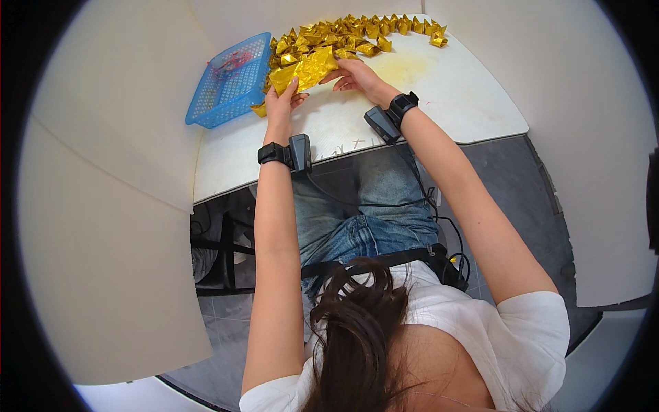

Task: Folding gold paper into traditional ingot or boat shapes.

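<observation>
A sheet of shiny gold foil paper (309, 70), creased across its surface, is stretched between my hands above the white table. My left hand (280, 103) pinches its lower left corner, thumb on top. At the right edge, my right hand (358, 77) grips the sheet with thumb and index finger, the other fingers curled below. Just beyond the sheet lie many folded gold paper ingots (336, 34), heaped at the left and strung in a row toward the right. Part of the heap is hidden behind the sheet.
A blue plastic basket (230, 86) with reddish bits inside stands at the table's left edge. The white table (439, 96) meets pale panels behind and on both sides. Each wrist wears a black strapped device, and cables (364, 204) run down across my lap.
</observation>
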Available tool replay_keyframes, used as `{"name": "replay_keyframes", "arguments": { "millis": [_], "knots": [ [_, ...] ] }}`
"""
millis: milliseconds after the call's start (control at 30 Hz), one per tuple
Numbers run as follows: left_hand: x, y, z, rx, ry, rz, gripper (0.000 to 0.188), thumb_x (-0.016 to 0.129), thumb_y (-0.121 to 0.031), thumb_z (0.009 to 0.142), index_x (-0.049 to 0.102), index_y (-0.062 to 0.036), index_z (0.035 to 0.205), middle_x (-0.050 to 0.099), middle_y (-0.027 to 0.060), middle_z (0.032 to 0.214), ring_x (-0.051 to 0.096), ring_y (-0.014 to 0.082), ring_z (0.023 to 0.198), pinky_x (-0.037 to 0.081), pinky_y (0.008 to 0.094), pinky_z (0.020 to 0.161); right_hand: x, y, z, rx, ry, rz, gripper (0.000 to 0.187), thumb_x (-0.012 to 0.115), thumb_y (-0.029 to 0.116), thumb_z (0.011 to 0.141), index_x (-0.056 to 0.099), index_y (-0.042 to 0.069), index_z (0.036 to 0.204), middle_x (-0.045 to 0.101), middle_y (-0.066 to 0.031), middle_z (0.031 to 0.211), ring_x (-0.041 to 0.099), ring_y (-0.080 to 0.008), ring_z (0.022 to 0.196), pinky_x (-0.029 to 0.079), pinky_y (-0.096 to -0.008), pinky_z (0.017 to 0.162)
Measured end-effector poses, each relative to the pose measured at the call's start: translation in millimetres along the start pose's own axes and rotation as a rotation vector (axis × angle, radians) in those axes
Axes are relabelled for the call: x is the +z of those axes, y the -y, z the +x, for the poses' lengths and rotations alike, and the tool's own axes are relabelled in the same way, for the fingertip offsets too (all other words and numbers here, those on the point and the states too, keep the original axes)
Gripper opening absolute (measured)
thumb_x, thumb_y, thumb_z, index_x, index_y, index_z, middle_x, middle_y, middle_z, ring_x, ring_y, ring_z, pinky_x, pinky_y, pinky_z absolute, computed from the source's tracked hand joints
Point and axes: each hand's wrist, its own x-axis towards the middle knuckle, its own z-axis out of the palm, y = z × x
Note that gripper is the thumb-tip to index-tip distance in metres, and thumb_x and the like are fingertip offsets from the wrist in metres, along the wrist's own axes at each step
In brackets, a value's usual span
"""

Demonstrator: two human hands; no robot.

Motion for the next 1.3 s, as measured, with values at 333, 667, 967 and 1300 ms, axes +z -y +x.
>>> {"name": "replay_keyframes", "arguments": {
  "millis": [333, 667, 967, 1300],
  "knots": [
    [2, -1, -1, 0.013, 0.002, 0.003, 0.025, 0.062, -0.019, 0.085, 0.054, -0.0035, 0.103, 0.063, 0.0056, 0.086, 0.062, 0.0128, 0.062, 0.049, 0.0214, 0.056, 2, 0, 0, -0.022, 0.005, -0.034, 0.035, 0.042, 0.033, 0.094, 0.053, 0.006, 0.113, 0.066, -0.0072, 0.096, 0.058, -0.0074, 0.070, 0.046, -0.0188, 0.063],
    [8, -5, -6, 0.022, 0.110, 0.127, 0.031, 0.064, -0.017, 0.083, 0.060, -0.0127, 0.113, 0.065, -0.0018, 0.090, 0.060, 0.0061, 0.071, 0.044, 0.0178, 0.061, -10, -16, 12, -0.151, -0.165, -0.189, 0.024, 0.066, 0.027, 0.081, 0.063, 0.004, 0.085, 0.064, -0.0028, 0.077, 0.061, -0.0076, 0.062, 0.043, -0.0180, 0.055],
    [3, -4, -6, 0.025, 0.115, 0.138, 0.032, 0.065, -0.016, 0.082, 0.061, -0.0143, 0.114, 0.065, -0.0033, 0.090, 0.058, 0.0043, 0.074, 0.043, 0.0173, 0.064, -9, -19, 16, -0.186, -0.197, -0.199, 0.023, 0.068, 0.025, 0.079, 0.060, 0.004, 0.077, 0.062, -0.0028, 0.068, 0.061, -0.0089, 0.060, 0.043, -0.0190, 0.054],
    [6, -8, -8, 0.003, 0.173, 0.150, 0.031, 0.063, -0.012, 0.083, 0.062, -0.0154, 0.113, 0.064, -0.0023, 0.098, 0.059, 0.0058, 0.081, 0.046, 0.0184, 0.069, -12, -22, 19, -0.097, -0.194, -0.313, 0.034, 0.075, 0.030, 0.071, 0.058, 0.001, 0.072, 0.063, -0.0075, 0.064, 0.060, -0.0104, 0.055, 0.044, -0.0199, 0.049]
  ]
}}
